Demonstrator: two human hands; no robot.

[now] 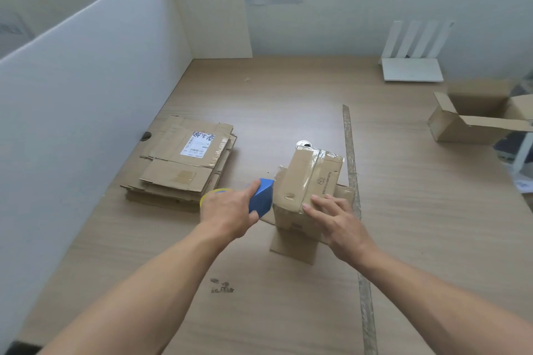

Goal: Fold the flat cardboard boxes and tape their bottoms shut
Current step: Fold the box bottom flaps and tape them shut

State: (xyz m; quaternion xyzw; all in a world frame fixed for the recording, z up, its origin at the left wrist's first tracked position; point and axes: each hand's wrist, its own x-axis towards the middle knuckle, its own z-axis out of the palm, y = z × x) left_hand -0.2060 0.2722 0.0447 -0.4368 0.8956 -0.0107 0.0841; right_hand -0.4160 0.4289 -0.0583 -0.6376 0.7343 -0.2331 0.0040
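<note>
A small folded cardboard box [308,179] stands upside down on the table, its bottom flaps closed and a strip of clear tape running along the seam. My left hand [227,212] grips a blue tape dispenser [262,196] with a yellow-rimmed roll, held against the box's left side. My right hand [334,216] rests with straight fingers on the near right edge of the box top. A stack of flat cardboard boxes [184,164] lies to the left, the top one bearing a white label.
A white partition [86,89] walls the table's left side. An open folded box [476,121] sits at the far right, a white rack [412,52] behind it. A strip of tape [353,170] runs along the wooden tabletop just right of the box.
</note>
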